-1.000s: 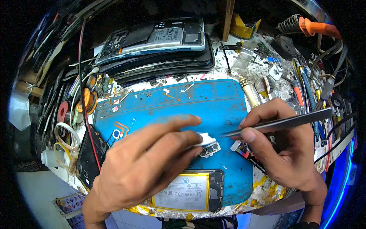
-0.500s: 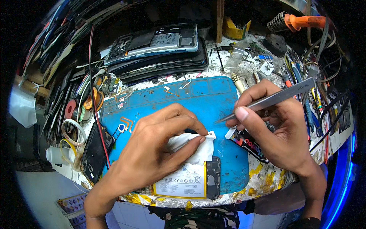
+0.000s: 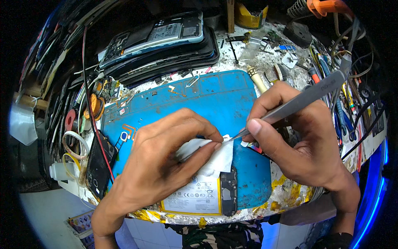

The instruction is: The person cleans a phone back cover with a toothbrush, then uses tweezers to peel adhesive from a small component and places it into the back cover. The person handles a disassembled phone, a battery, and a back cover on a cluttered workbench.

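My left hand (image 3: 170, 153) is closed on a piece of white tissue (image 3: 219, 161), pinching it between thumb and forefinger. In my right hand (image 3: 294, 137) is a pair of grey metal tweezers (image 3: 304, 96), its tips touching the tissue's upper edge beside my left fingertips. Whether the tips grip something small there, I cannot make out. Below the tissue lies an opened phone with a white, yellow-edged battery (image 3: 192, 199) and a black end part (image 3: 229, 193). My left hand and the tissue hide the rest of it. Under everything spreads a blue work mat (image 3: 166, 108).
A stack of opened phones (image 3: 155, 41) stands at the back left. A dark phone part (image 3: 100, 166) leans by the mat's left edge, near a tape roll (image 3: 75, 143). Screwdrivers and pliers crowd the right side, with an orange-handled tool (image 3: 329, 8) above. A thin red-black cable (image 3: 86, 83) hangs at left.
The tweezers' tips have moved left from above the mat to the tissue's edge. My left hand keeps its pinch on the tissue. The whole view has shifted slightly.
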A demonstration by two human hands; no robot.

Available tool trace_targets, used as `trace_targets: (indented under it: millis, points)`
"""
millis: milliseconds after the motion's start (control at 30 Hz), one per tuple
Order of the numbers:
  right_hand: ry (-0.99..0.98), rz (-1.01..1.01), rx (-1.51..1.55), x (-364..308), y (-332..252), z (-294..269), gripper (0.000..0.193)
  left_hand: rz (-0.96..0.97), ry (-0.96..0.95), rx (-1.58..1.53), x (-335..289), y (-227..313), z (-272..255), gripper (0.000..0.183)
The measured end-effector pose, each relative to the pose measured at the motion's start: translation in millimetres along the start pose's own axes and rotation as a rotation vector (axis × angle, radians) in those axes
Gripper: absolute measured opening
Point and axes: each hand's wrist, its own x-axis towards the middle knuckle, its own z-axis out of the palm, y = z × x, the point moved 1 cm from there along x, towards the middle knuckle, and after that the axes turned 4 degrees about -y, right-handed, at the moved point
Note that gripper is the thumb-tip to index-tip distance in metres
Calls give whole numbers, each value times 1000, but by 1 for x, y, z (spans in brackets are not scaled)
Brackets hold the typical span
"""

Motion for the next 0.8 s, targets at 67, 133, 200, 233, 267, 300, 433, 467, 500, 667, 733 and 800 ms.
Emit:
trace_targets:
  millis: [67, 133, 200, 233, 267, 300, 433, 467, 500, 667, 733, 800]
  points:
    - [-7, -5, -4, 0, 1, -1, 10, 27, -7, 54, 0, 1, 2, 16]
    - [-40, -1, -34, 0, 2, -1, 9, 46, -15, 104, 0, 1, 3, 17]
    - [-44, -53, -93, 0, 3, -1, 9, 60, -23, 145, -1, 2, 3, 19]
    - [-54, -58, -95, 0, 4, 0, 9, 59, -30, 158, -1, 2, 3, 20]
    - [-44, -94, -125, 0, 4, 0, 9, 60, -34, 169, -1, 2, 3, 21]
    - [-48, -109, -139, 1, 5, 0, 9, 62, -37, 181, -1, 2, 3, 22]
    - [-42, -103, -118, 1, 7, 1, 8, 44, -64, 205, -3, 3, 3, 23]
    - [-49, -117, -149, 1, 7, 1, 8, 50, -64, 211, -3, 3, 3, 23]
    - [-59, -114, -159, 1, 7, 1, 8, 55, -64, 217, -4, 3, 3, 24]
    - [-60, -104, -167, 0, 6, 1, 8, 33, -97, 251, -5, 6, 2, 27]
    - [-34, -127, -173, 0, 7, 1, 8, 20, -113, 263, -6, 7, 2, 28]
    - [-41, -142, -182, 1, 7, 2, 8, 19, -125, 279, -7, 7, 2, 29]
